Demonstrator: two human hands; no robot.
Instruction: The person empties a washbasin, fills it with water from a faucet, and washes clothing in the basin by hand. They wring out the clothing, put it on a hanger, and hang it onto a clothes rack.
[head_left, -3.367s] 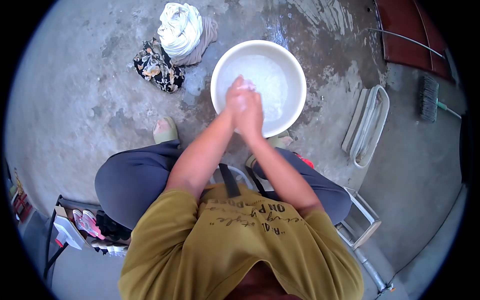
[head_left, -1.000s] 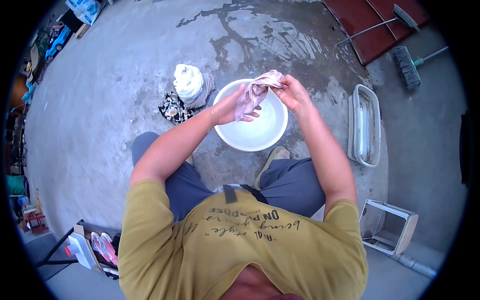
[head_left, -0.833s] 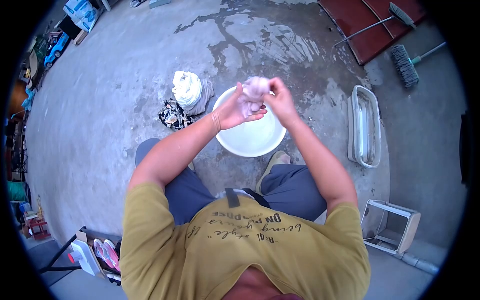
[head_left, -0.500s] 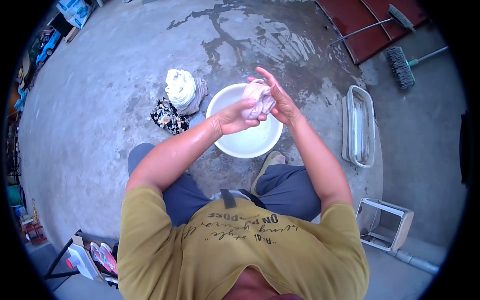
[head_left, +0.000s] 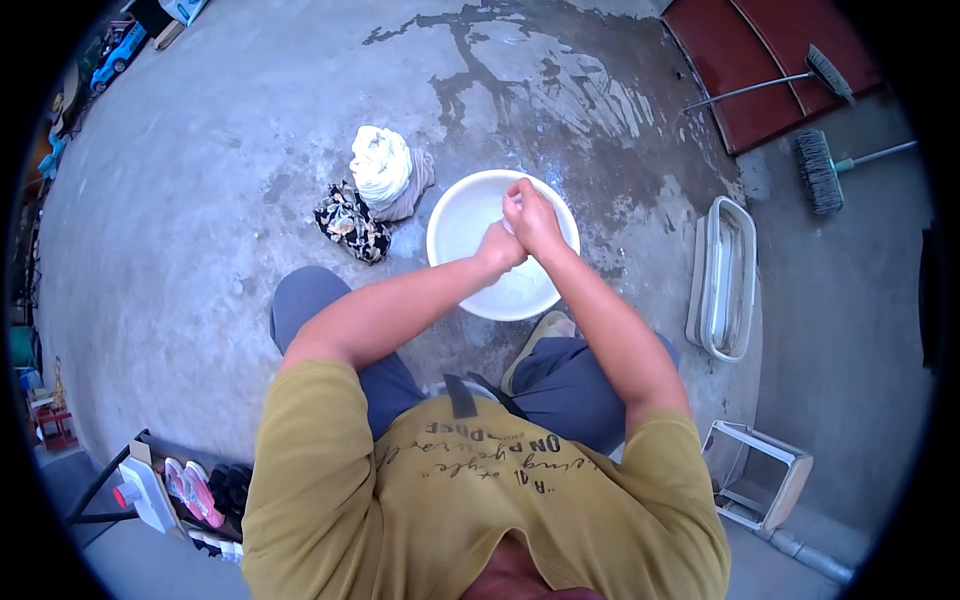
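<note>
Over the white basin (head_left: pixel 440 215), both my hands are closed tightly together. My left hand (head_left: pixel 500 250) is the lower one, its fist clenched. Just above and to the right, my right hand (head_left: pixel 533 215) is also closed, its fingers curled. The pale pink cloth they grip is almost wholly hidden, with only a sliver showing between the fists. Left of the basin, on the concrete, lie a bundled white cloth (head_left: pixel 380 166), a greyish cloth (head_left: pixel 415 185) partly under it, and a black floral cloth (head_left: pixel 352 225).
To the right stands a long, narrow pale tub (head_left: pixel 722 280), with a small frame-like stand (head_left: pixel 760 475) nearer me. Two brushes with handles, one a grey broom (head_left: pixel 818 172), lie at the upper right by a red panel (head_left: pixel 735 75). Shoes (head_left: pixel 195 490) sit at lower left.
The pink cloth was bunched in plain sight between loosely spread fingers. My hands have since closed around it and come lower over the basin. The whole view has shifted slightly.
</note>
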